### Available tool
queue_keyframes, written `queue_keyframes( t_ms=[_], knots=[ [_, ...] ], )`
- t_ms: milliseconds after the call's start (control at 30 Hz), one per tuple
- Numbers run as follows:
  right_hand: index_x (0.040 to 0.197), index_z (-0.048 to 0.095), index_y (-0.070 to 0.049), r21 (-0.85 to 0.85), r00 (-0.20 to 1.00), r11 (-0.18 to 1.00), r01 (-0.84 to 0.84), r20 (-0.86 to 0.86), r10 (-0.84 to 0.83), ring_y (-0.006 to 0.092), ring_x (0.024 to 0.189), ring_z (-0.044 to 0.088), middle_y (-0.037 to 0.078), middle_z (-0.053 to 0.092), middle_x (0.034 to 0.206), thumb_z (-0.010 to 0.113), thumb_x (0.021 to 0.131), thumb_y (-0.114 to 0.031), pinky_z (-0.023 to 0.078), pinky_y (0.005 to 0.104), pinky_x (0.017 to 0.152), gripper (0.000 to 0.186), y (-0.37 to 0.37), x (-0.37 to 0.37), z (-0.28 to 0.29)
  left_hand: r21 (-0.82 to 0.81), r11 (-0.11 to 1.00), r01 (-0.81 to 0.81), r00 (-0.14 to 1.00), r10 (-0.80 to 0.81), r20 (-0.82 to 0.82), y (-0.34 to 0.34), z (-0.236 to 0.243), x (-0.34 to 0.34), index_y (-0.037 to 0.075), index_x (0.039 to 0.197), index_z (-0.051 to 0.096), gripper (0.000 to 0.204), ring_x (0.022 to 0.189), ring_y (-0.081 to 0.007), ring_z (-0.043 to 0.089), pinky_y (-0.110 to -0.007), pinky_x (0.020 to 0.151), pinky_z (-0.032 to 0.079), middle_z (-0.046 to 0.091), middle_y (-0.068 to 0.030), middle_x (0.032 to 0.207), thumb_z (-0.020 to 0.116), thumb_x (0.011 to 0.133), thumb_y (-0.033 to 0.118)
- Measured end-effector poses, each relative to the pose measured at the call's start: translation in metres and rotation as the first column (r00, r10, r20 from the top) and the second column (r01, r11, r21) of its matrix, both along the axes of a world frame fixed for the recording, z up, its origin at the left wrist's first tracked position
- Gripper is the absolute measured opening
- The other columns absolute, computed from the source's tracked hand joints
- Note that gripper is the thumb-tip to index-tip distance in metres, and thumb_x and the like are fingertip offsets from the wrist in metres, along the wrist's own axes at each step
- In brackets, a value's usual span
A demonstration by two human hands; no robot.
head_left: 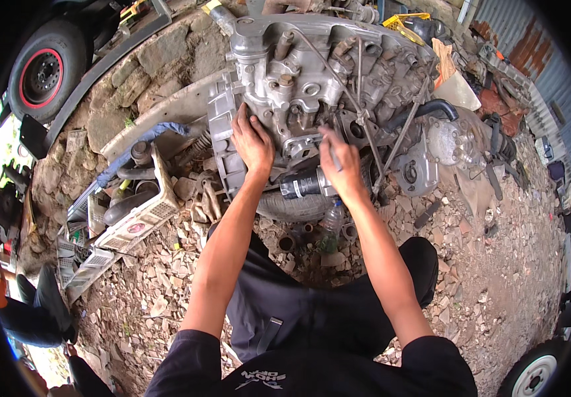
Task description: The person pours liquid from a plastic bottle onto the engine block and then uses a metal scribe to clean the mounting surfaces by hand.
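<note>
- Far left, a wheel (42, 71) with a red-ringed rim stands by a stone kerb; nearer, a pale plastic crate (136, 215) of dark parts lies tilted on the rubble, leaving only a narrow strip of ground between it and the engine
- The left hand (252, 142) lies flat, fingers spread, on the left flank of the engine (312, 73), beside its ribbed bell-shaped end; its grip is open, pressed on metal rather than clamped on anything
- The engine, grey cast aluminium, dirty and stained, sits in the middle far part of the scene, resting on a tyre (295, 206); a black cylindrical filter (302, 184) juts out just below, between the two wrists
- The right hand (342, 165) has its grip closed around a thin metal tool (333, 152), whose tip meets the engine's near face; thin rods cross just right of it, crowding that side
- A clear plastic bottle (332, 218) stands near the tyre, below the right wrist
- Right, a black hose (431, 109) curves over a round grey housing; beyond lie scattered scraps and a corrugated metal wall (550, 73)
- The ground (490, 278) is broken stone and dirt; it is most open at the near right
</note>
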State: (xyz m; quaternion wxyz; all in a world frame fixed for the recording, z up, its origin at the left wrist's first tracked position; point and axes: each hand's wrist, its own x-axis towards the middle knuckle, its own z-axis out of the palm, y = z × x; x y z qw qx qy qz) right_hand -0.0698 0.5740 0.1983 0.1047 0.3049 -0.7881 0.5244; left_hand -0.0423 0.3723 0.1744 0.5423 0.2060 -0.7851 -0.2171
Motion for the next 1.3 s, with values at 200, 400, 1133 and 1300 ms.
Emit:
queue_keyframes(
  t_ms=[200,400,1133,1300],
  knots=[
    [0.113,0.069,0.0,-0.021,0.993,1.0,-0.018,-0.12,0.016,0.0195,0.049,0.063,0.014,0.065,0.065,0.053,0.101,-0.013,0.047,0.0377,0.048,0.024,0.002,-0.008,0.0,0.023,1.0,-0.01,1.0,0.01,0.0,0.004,-0.003,0.001,0.005,0.141,0.05,0.039,0.124,-0.0368,0.053,-0.047,0.1,0.04,0.056,-0.0179,0.134,0.046,0.106,0.021],
    [0.114,0.067,-0.004,-0.015,0.964,0.998,0.065,-0.257,-0.067,0.0299,0.056,0.066,0.017,0.066,0.068,0.058,0.098,-0.016,0.051,0.0409,0.056,0.022,0.007,0.0,0.018,0.015,1.0,-0.024,1.0,0.024,-0.009,0.001,-0.001,-0.001,0.005,0.14,0.05,0.039,0.122,-0.0365,0.053,-0.047,0.099,0.041,0.056,-0.0176,0.134,0.047,0.105,0.02],
    [0.114,0.063,-0.004,0.142,0.951,0.981,-0.135,-0.259,0.168,0.0282,0.052,0.065,0.015,0.064,0.062,0.055,0.099,-0.012,0.054,0.0423,0.05,0.018,-0.02,0.017,0.045,-0.03,0.998,0.056,0.998,-0.057,-0.036,-0.013,-0.005,0.012,0.005,0.138,0.052,0.038,0.115,-0.0385,0.056,-0.048,0.095,0.043,0.058,-0.0189,0.126,0.048,0.104,0.02],
    [0.115,0.063,-0.005,0.245,0.95,0.948,-0.205,-0.182,0.253,0.028,0.052,0.066,0.015,0.066,0.064,0.056,0.098,-0.008,0.052,0.0376,0.051,0.018,-0.021,0.013,0.025,-0.02,0.998,0.057,0.998,-0.058,-0.029,-0.011,-0.005,0.01,0.005,0.137,0.052,0.037,0.115,-0.0386,0.056,-0.047,0.095,0.043,0.059,-0.019,0.125,0.049,0.104,0.02]
  ],
)
